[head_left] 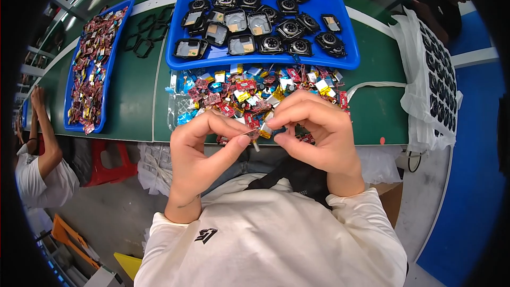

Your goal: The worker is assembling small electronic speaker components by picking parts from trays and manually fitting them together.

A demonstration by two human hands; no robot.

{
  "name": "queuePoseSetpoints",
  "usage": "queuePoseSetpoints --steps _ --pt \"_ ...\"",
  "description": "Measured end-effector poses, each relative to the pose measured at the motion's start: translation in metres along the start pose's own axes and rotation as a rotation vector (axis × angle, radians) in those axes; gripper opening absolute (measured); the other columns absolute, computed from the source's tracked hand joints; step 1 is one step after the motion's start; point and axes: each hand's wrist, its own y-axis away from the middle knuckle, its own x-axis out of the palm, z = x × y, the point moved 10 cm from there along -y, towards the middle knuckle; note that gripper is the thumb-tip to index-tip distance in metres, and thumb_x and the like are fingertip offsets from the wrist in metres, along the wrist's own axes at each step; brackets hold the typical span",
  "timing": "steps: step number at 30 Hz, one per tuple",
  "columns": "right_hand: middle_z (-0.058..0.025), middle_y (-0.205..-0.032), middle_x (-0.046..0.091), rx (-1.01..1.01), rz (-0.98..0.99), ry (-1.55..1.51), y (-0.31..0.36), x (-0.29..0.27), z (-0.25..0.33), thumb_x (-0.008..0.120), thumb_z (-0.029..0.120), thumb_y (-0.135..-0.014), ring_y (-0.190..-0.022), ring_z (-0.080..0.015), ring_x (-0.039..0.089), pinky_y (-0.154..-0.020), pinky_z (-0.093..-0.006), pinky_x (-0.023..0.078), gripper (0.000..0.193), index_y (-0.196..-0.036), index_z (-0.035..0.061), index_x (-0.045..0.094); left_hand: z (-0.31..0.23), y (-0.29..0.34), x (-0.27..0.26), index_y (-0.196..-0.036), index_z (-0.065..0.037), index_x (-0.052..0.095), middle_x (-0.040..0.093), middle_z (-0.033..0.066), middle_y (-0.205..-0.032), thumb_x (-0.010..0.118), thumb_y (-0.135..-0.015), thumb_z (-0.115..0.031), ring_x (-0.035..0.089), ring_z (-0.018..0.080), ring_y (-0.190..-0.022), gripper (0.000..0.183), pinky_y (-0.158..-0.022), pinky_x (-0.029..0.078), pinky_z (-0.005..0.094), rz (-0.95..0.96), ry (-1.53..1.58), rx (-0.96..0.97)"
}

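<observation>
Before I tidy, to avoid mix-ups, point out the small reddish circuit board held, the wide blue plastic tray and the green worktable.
Small reddish circuit board (254,134): head view, exposed face.
Wide blue plastic tray (322,7): head view, bare floor.
Green worktable (378,107): head view, bare top.

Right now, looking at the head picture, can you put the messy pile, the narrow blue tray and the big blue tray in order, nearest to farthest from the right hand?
From the right hand:
1. The messy pile: right beside and just beyond it.
2. The big blue tray: straight ahead, behind the pile.
3. The narrow blue tray: far over on the left.
</observation>
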Motion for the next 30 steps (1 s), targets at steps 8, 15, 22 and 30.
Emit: queuePoseSetpoints --steps 8,15,22,30 --pt "-0.0080 -0.080 0.066 -0.130 -0.146 0.037 0.004 -0.009 0.004 0.071 -0.004 -0.072 -0.066 -0.0124 0.060 -0.056 -0.0227 0.047 0.017 -0.087 0.0004 0.067 0.001 0.001 0.009 -0.076 -0.001 0.056 0.065 0.0075 -0.077 0.066 -0.072 0.005 0.061 0.0126 -0.075 0.013 -0.070 0.047 0.0254 0.130 0.026 0.026" --pt "-0.0075 -0.077 0.067 -0.172 -0.194 0.058 0.006 -0.013 0.011 0.074 -0.002 -0.070 -0.064 -0.0120 0.059 -0.056 -0.0225 0.046 0.016 -0.083 0.0003 0.067 0.009 0.007 0.017 -0.076 0.000 0.058 0.063 0.0058 -0.081 0.068 -0.072 0.003 0.057 0.0103 -0.072 0.012 -0.068 0.044 0.0233 0.027 0.254 -0.138" --pt "-0.0084 -0.077 0.067 -0.044 -0.153 -0.165 0.007 -0.008 0.001 0.074 0.000 -0.071 -0.069 -0.0153 0.063 -0.058 -0.0256 0.048 0.012 -0.080 -0.0003 0.066 0.009 0.005 0.013 -0.081 0.002 0.066 0.061 0.0044 -0.076 0.071 -0.073 0.003 0.052 0.0095 -0.070 0.009 -0.064 0.039 0.0218 0.074 0.099 -0.045" --pt "-0.0088 -0.077 0.065 -0.116 -0.022 -0.078 0.006 0.001 0.008 0.070 0.001 -0.077 -0.067 -0.0167 0.061 -0.059 -0.0262 0.047 0.007 -0.081 -0.0014 0.065 0.011 0.006 0.011 -0.081 0.003 0.065 0.061 0.0048 -0.073 0.070 -0.074 0.004 0.052 0.0101 -0.069 0.008 -0.065 0.039 0.0223 0.048 0.177 -0.091"
